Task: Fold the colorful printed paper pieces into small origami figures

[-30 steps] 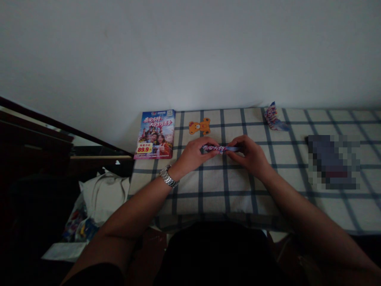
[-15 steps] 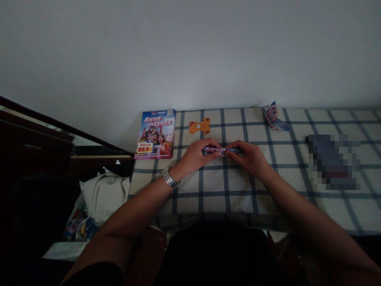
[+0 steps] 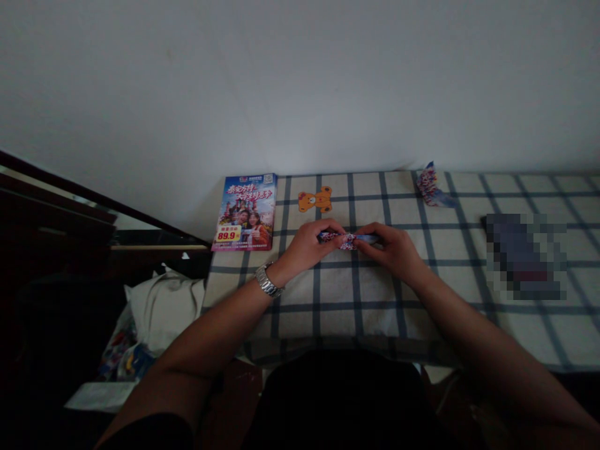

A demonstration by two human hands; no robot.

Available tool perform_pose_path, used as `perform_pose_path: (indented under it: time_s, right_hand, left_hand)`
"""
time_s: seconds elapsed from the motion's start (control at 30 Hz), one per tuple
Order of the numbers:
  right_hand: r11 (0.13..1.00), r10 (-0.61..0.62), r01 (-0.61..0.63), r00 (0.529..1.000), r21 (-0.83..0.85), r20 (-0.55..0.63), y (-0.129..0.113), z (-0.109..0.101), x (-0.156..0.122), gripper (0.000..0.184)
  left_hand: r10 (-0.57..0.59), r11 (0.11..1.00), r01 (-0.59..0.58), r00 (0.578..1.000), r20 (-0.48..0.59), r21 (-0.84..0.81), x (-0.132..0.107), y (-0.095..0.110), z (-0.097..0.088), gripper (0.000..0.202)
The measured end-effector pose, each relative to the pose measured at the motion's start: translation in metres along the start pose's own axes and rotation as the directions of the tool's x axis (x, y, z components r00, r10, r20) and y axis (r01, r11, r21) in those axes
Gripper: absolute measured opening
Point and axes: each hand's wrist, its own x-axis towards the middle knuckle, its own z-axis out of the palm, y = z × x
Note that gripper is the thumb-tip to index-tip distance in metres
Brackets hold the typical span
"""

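1. The left hand [image 3: 307,247] and the right hand [image 3: 389,250] are both grasping one narrow paper strip [image 3: 347,239], which has red and blue print. The fingers of both hands are closed on it, and the two hands are almost touching.
2. The paper strip is held in the air in front of the person, between the hands, just above a checked cloth [image 3: 375,312] in white and dark blue.
3. A metal wristwatch [image 3: 267,280] sits on the left wrist.
4. Beyond the left hand, a colourful booklet [image 3: 244,212] lies on the edge of the checked cloth, and an orange bear cutout [image 3: 315,199] lies near it.
5. Beyond the right hand lies a crumpled printed paper [image 3: 432,186]. Further right, well apart from the hand, is a blurred object [image 3: 525,256] that cannot be recognised.
6. Below and left of the left hand, a white cloth bundle [image 3: 164,310] lies lower than the checked cloth.
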Motion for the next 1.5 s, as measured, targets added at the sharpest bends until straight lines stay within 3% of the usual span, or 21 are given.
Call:
perform_pose_path:
  time_s: [0.13,0.27,0.57,0.73,0.9,1.0,1.17,1.3,1.5]
  right_hand:
    - [0.987,-0.156,0.154,0.987,-0.052,-0.041,0.000,-0.001,0.002,0.026]
    - [0.938,-0.331,0.326,0.944,-0.121,-0.017,0.004,-0.001,0.004,0.033]
    - [0.880,-0.432,0.426,0.902,-0.211,0.019,0.004,-0.001,0.004,0.021]
    - [0.889,-0.414,0.412,0.910,-0.198,0.034,0.003,-0.001,0.002,0.020]
    - [0.939,-0.309,0.305,0.951,-0.156,-0.003,0.004,-0.002,-0.001,0.012]
    - [0.956,-0.266,0.262,0.964,-0.136,-0.014,0.004,-0.003,-0.002,0.007]
    - [0.968,-0.222,0.220,0.975,-0.123,-0.006,0.002,-0.004,-0.001,0.005]
    - [0.971,-0.212,0.211,0.977,-0.116,0.006,0.001,-0.003,-0.001,0.004]
    - [0.981,-0.169,0.171,0.985,-0.088,0.030,-0.002,-0.002,-0.002,0.005]
  left_hand:
    - [-0.052,0.998,0.051,0.999,-0.012,-0.035,0.001,0.000,-0.001,0.018]
    - [-0.121,0.986,0.117,0.992,-0.026,-0.123,0.001,-0.005,0.000,0.025]
    - [-0.113,0.970,0.106,0.993,-0.020,-0.217,0.001,-0.005,0.001,0.024]
    - [-0.149,0.941,0.152,0.988,0.031,-0.302,0.001,0.002,0.002,0.037]
    - [-0.108,0.910,0.132,0.991,0.083,-0.392,-0.001,0.001,0.004,0.040]
    - [-0.036,0.962,0.059,0.995,0.091,-0.267,-0.003,0.000,0.003,0.029]
    - [0.097,0.995,-0.097,0.995,0.002,0.021,-0.004,0.003,0.001,0.021]
    - [0.170,0.982,-0.170,0.985,0.004,0.083,-0.004,0.008,0.002,0.012]
    - [0.174,0.980,-0.172,0.985,-0.007,0.099,-0.006,0.011,0.005,0.006]
